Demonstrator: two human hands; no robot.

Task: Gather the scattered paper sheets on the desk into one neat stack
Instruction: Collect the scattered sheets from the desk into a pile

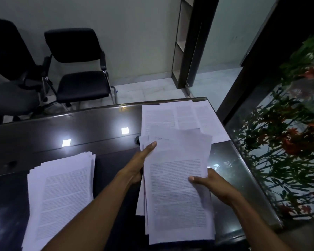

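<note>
Both hands [138, 165] [212, 185] hold an uneven paper bundle [178, 187] above the desk [98, 124].

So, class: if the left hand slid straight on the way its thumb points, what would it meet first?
The left hand grips the held bundle by its left edge, thumb pointing away and slightly right. Straight on, it would probably first meet the loose sheets at the desk's far end, though depth is unclear.

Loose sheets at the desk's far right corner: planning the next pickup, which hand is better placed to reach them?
Probably the left hand: its fingers already extend toward the loose sheets, while the right hand pinches the bundle's near edge.
</note>
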